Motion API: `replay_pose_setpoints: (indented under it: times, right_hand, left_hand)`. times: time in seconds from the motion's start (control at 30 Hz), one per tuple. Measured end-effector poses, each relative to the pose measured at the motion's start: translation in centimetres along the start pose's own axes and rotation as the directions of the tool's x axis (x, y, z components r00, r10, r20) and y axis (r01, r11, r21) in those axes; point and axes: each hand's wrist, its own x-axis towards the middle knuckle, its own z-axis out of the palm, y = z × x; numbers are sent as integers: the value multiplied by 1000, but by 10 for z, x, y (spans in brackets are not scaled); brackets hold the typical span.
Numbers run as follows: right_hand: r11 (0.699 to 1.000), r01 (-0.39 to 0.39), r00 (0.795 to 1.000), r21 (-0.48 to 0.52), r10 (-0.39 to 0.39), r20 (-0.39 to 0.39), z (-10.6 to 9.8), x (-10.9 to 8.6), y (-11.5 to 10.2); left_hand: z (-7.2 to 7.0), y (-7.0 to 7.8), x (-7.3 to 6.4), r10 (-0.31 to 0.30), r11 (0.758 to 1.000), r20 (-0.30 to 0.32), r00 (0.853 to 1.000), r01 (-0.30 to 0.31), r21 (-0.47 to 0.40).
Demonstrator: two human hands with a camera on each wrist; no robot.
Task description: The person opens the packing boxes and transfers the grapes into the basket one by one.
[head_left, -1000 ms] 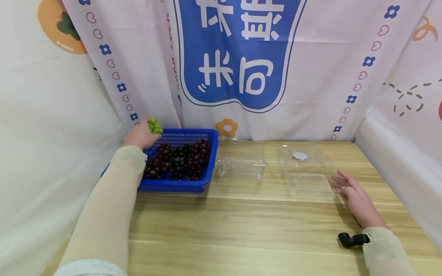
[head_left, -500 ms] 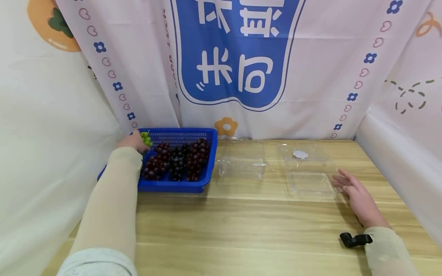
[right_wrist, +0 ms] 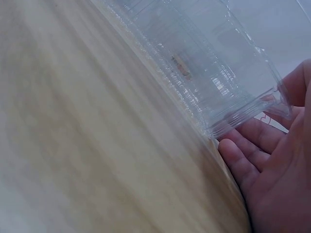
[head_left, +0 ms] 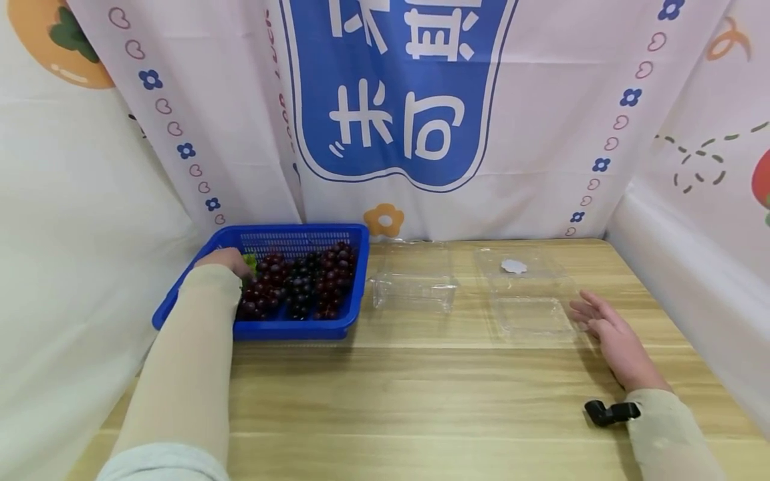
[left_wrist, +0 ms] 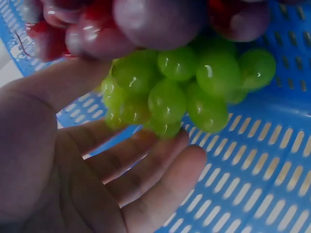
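My left hand (head_left: 224, 259) is down inside the blue basket (head_left: 307, 327), at its left end. In the left wrist view the fingers (left_wrist: 167, 182) are loosely extended under and beside a bunch of green grapes (left_wrist: 167, 99). The thumb reaches the bunch's left side; its tip is hidden. Dark red grapes (left_wrist: 155, 22) lie right against the green ones. My right hand (head_left: 616, 344) rests at the right edge of an opened clear plastic clamshell box (head_left: 532, 317). Its relaxed fingers (right_wrist: 238, 158) lie at the box's corner and rim.
A second clear clamshell box (head_left: 415, 294) stands open between the basket and the first box. Bunches of red and black grapes (head_left: 301, 287) fill the basket's right part. A printed cloth (head_left: 385, 180) hangs behind the wooden table (head_left: 385, 407).
My left hand has come down into the basket with the green grapes, which now sit beside the dark red ones. The right hand stays beside the box. The head view has shifted slightly.
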Motion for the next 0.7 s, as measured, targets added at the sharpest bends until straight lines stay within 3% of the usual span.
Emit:
replay_pose_setpoints:
  times: [0.1,0.2,0.47,0.7]
  right_hand:
    - [1000,14,1000,-4,-14,7,2,6,0]
    - [999,30,999,-10,-30,13,3,13,0]
    - [999,35,999,-7,-35,12,2,22,5]
    - [994,109,994,1,-109,-27,3,24,13]
  left_hand:
    - [-8,0,-4,10,999,17,1000,-11,46]
    - [-16,4,-8,50,994,-7,999,-49,102]
    - [-27,40,-34,157,972,-92,983,-137,191]
    - [-16,78,-47,260,950,-204,944,-213,227]
